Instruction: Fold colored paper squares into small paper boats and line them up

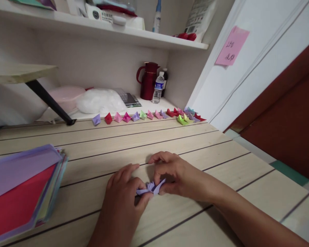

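Note:
A small folded piece of lavender paper (150, 187) lies between my two hands, low over the striped wooden table (92, 192). My left hand (126, 188) pinches its left end between thumb and index finger. At its right end, the thumb and a finger of my right hand (171, 173) grip a raised point, while another finger arches above. Part of the paper is hidden by the fingertips. Along the table's back edge runs a row of small folded paper boats, among them a red one (108, 118) and a green one (143, 115).
At the left lies a stack of coloured paper sheets (23, 199). Behind the boats stand a dark red jug (148, 80), a water bottle (158, 88) and a white plastic bag (101, 101). A black metal leg (50, 101) supports a wooden ledge (20, 72).

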`<state>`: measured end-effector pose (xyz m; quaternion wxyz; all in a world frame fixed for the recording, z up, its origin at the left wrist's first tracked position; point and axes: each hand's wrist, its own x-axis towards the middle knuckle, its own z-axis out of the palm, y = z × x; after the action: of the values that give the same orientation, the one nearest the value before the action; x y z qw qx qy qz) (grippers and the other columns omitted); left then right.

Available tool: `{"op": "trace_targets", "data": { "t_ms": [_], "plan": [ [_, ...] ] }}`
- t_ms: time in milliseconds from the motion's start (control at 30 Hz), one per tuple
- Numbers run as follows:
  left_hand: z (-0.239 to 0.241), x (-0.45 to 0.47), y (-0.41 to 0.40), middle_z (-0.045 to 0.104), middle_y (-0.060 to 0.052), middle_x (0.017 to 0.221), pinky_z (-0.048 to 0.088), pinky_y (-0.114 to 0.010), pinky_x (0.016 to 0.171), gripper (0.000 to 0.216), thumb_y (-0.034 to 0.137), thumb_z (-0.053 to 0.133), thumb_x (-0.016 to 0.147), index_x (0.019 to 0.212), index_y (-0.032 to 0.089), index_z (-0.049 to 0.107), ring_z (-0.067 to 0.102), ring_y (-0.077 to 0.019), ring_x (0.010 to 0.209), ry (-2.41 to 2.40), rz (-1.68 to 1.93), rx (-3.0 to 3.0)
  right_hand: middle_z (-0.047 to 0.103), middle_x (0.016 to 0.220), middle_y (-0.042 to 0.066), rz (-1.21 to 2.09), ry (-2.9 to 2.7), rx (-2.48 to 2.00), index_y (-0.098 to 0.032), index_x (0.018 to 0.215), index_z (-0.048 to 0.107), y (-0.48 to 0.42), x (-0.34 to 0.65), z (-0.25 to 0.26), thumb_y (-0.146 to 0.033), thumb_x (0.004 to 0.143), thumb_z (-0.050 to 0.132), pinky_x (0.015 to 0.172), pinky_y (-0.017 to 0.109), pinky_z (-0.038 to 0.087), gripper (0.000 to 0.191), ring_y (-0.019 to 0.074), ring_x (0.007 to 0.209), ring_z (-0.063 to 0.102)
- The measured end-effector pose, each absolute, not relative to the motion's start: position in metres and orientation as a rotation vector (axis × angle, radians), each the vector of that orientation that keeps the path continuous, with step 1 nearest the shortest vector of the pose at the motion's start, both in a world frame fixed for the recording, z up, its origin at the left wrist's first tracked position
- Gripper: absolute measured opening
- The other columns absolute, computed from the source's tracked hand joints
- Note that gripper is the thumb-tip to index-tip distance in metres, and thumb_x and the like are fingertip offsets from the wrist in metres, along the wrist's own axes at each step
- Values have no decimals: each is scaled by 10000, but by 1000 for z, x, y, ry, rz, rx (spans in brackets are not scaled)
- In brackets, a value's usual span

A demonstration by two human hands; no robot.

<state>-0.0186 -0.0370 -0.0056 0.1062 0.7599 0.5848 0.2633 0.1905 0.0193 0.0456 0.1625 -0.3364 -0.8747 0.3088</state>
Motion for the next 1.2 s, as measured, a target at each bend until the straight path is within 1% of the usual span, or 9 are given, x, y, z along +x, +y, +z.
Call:
{"op": "trace_targets", "data": {
  "t_ms": [133, 367, 500, 567, 667, 800, 967, 1100, 1200],
  "plan": [
    [-6, -18, -38, 690, -72, 1270, 490, -599, 961, 108, 155, 740, 682, 684, 253, 696, 620, -339, 1171, 1752, 823, 2224, 576, 1337, 42, 856, -2505, -925, -265, 886, 779, 19, 189, 42, -100, 726, 837, 1060, 429, 403, 237, 254, 1222, 554],
    [-8, -13, -40, 700, -80, 1253, 489, -603, 974, 126, 126, 746, 669, 648, 237, 689, 619, -343, 1172, 1766, 935, 2212, 599, 1349, 45, 948, -2486, -845, -255, 846, 781, 21, 189, 38, -123, 798, 789, 1089, 425, 370, 141, 246, 1299, 515],
    [-10, -17, -37, 679, -42, 1297, 482, -588, 997, 102, 201, 694, 745, 668, 267, 704, 603, -318, 1204, 1727, 863, 2184, 619, 1318, 77, 838, -2579, -892, -239, 899, 753, 20, 187, 43, -255, 869, 753, 1092, 453, 345, 34, 260, 1339, 482],
    [-7, -17, -37, 671, -39, 1311, 476, -585, 1009, 110, 230, 673, 769, 673, 271, 707, 596, -312, 1215, 1726, 842, 2167, 635, 1291, 85, 793, -2612, -898, -232, 905, 745, 18, 185, 44, -332, 916, 699, 1078, 453, 354, 110, 262, 1345, 473],
    [-1, -14, -39, 678, -51, 1302, 461, -589, 1029, 147, 213, 677, 760, 618, 252, 681, 592, -319, 1219, 1776, 828, 2106, 638, 1287, 76, 770, -2621, -898, -237, 914, 751, 18, 183, 43, -320, 963, 632, 1079, 443, 358, 153, 254, 1340, 473],
    [4, -10, -41, 678, -72, 1297, 455, -584, 1036, 186, 206, 645, 792, 609, 235, 663, 598, -315, 1207, 1777, 840, 2099, 625, 1300, 66, 727, -2598, -937, -234, 903, 756, 20, 183, 39, -270, 969, 616, 1075, 441, 357, 159, 253, 1290, 506],
    [2, -11, -40, 671, -109, 1292, 450, -590, 1029, 198, 208, 610, 829, 640, 214, 669, 586, -328, 1219, 1749, 841, 2151, 624, 1276, 58, 787, -2611, -874, -227, 872, 725, 23, 186, 39, -376, 915, 699, 1088, 432, 329, 157, 249, 1308, 492],
    [3, -9, -40, 672, -117, 1286, 444, -590, 1034, 209, 205, 599, 849, 652, 203, 668, 588, -330, 1217, 1766, 806, 2171, 624, 1224, 67, 764, -2584, -904, -203, 840, 698, 21, 184, 39, -260, 912, 705, 1061, 430, 350, 92, 239, 1263, 514],
    [5, -7, -41, 669, -124, 1288, 444, -594, 1031, 224, 204, 592, 854, 638, 199, 654, 594, -332, 1209, 1785, 769, 2201, 615, 1225, 69, 746, -2585, -942, -202, 835, 695, 18, 181, 38, -237, 901, 708, 1037, 440, 374, 76, 252, 1212, 524]
  ]
}}
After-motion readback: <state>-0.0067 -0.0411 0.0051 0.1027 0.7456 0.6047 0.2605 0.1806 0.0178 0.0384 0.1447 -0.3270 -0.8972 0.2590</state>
